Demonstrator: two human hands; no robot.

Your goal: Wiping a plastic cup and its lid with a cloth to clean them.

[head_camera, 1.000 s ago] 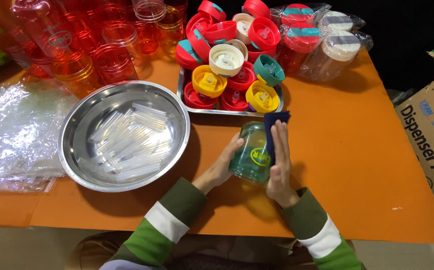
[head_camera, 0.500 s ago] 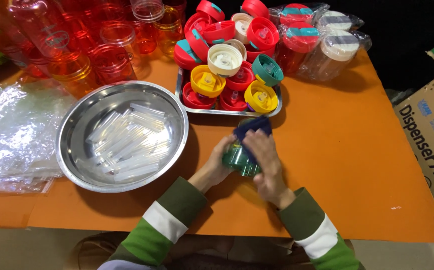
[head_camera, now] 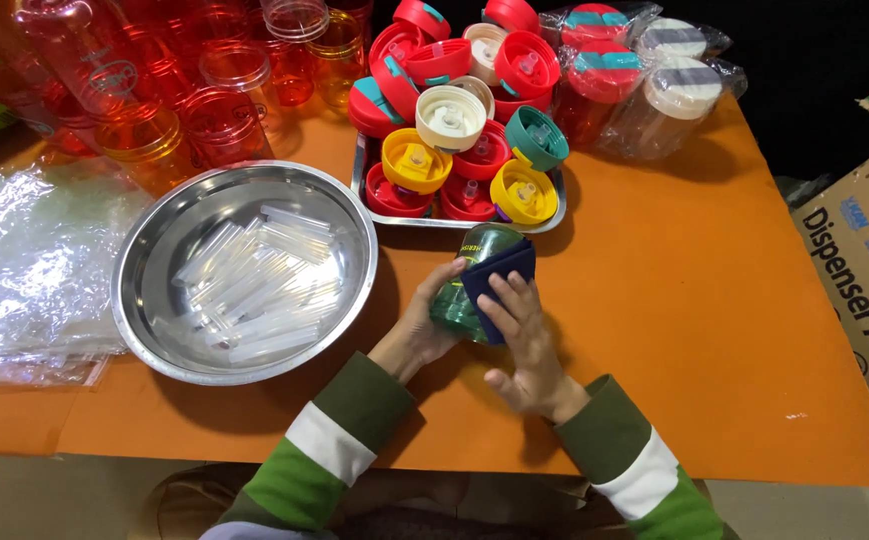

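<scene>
**Friend:** What have you got there?

**Me:** A green see-through bottle (head_camera: 466, 290). It lies tipped over, just above the orange desk (head_camera: 714, 330), close in front of me. My left hand (head_camera: 419, 330) cups it from 9 o'clock, grip closed around its side. My right hand (head_camera: 524, 345) presses a dark blue cloth (head_camera: 499, 280) on it from 3 o'clock, fingers flat, not curled shut.

**Friend:** Is it heavy?

**Me:** I think it is light, thin plastic. It looks smooth, so it could slip. It feels stiff enough, but a hard squeeze might dent it. Best to hold it round the middle, like my left hand does.

**Friend:** What is around you?

**Me:** At 10 o'clock sits a shiny metal bowl (head_camera: 144, 290) with clear straws (head_camera: 254, 280). At 12 o'clock is a tray (head_camera: 362, 185) of red, yellow and green lids (head_camera: 449, 115). Far off at 11 o'clock stand orange cups (head_camera: 224, 110).

**Friend:** Did anything change?

**Me:** Yes. A second ago the bottle stood upright. Now it is tipped, and the cloth has gone round to its top end.
</scene>
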